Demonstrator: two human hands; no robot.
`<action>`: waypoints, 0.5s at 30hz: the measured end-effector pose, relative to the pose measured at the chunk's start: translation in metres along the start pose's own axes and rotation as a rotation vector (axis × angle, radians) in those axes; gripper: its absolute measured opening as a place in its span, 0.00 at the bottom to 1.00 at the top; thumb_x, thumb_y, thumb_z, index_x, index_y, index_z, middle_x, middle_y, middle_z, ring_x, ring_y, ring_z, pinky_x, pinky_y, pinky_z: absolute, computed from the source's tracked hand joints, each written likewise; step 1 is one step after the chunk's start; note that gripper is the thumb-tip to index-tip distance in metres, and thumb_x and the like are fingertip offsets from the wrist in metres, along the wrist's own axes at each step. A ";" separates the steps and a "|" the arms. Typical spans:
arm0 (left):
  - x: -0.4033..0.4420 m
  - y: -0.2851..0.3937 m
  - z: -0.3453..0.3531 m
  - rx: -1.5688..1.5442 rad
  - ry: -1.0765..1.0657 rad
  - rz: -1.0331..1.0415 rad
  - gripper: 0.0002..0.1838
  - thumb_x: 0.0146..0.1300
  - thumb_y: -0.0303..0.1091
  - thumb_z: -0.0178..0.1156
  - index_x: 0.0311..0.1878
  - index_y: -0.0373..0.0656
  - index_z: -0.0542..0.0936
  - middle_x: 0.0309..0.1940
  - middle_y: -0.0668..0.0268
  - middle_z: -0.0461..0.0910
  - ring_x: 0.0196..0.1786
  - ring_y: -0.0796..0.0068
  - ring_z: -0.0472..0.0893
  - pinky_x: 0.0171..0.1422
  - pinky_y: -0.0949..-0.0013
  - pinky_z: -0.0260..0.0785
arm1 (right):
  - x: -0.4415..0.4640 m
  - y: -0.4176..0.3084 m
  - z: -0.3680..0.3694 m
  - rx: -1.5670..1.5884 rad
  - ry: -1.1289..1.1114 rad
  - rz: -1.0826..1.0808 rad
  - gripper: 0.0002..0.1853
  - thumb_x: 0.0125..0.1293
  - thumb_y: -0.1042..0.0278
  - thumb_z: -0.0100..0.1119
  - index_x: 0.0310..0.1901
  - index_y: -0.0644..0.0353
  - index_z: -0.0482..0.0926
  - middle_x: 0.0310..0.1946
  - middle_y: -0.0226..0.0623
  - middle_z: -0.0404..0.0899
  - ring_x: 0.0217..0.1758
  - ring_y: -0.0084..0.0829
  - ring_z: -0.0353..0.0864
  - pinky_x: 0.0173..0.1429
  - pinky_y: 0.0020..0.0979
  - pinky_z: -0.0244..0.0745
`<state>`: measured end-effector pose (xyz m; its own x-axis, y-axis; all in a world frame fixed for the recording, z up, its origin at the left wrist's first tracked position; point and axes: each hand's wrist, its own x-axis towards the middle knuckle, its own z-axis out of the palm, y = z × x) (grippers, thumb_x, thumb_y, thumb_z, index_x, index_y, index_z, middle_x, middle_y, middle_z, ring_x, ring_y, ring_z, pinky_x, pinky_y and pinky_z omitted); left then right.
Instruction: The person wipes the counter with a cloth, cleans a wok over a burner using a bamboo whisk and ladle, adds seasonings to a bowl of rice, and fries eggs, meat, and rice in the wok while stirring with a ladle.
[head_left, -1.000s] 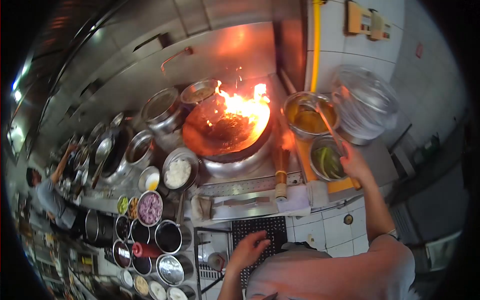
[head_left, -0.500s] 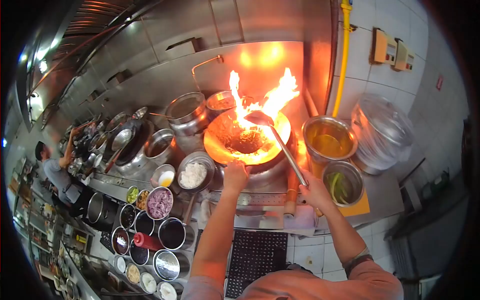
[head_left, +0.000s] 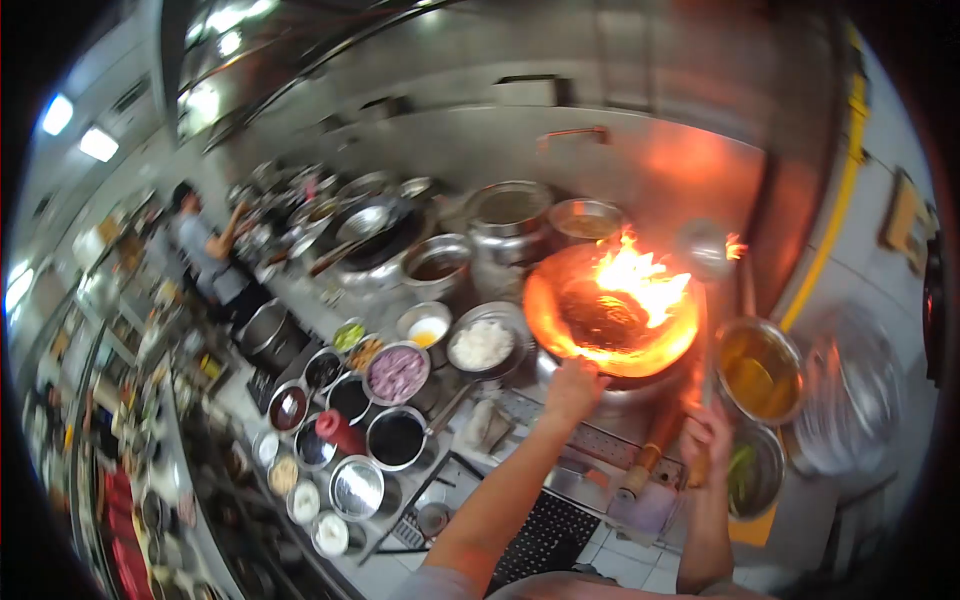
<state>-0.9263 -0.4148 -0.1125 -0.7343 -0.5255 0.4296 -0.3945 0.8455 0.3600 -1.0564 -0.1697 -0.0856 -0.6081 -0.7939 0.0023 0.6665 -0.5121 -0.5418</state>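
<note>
Flames rise from the wok (head_left: pixel 545 300), which sits tilted on the stove. My left hand (head_left: pixel 575 390) is closed on the wok's near rim. Lower right, my right hand (head_left: pixel 707 432) is wrapped round the wooden handle of a ladle (head_left: pixel 708 250), held nearly upright with its blurred bowl above the wok's right side. Beside this hand are a pot of yellow oil (head_left: pixel 760 370) and a steel bowl with green vegetables (head_left: pixel 745 470). A bamboo brush handle (head_left: pixel 640 470) lies just left of it.
A pan of white rice (head_left: pixel 482 345), a bowl of chopped onion (head_left: pixel 397 373) and several sauce pots stand left of the wok. A red bottle (head_left: pixel 338 432) lies among them. A co-worker (head_left: pixel 210 245) stands at the far left stove. A plastic-covered pot (head_left: pixel 845 400) is at right.
My left hand came from the counter's front to the wok rim. My right hand took the ladle, which moved from over the wok to upright at its right. The view swung left.
</note>
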 end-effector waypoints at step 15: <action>-0.217 -0.011 -0.110 -0.508 0.144 -0.332 0.28 0.59 0.35 0.67 0.62 0.37 0.73 0.63 0.48 0.69 0.65 0.46 0.71 0.69 0.55 0.65 | 0.005 0.015 0.019 -0.298 -0.022 -0.006 0.13 0.81 0.65 0.42 0.61 0.57 0.69 0.22 0.20 0.55 0.11 0.10 0.48 0.12 0.15 0.49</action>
<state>-0.7018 -0.3202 -0.1186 -0.5219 -0.7899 0.3221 -0.2508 0.5029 0.8271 -1.0416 -0.1875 -0.0777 -0.6000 -0.7997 0.0225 0.5054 -0.4007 -0.7643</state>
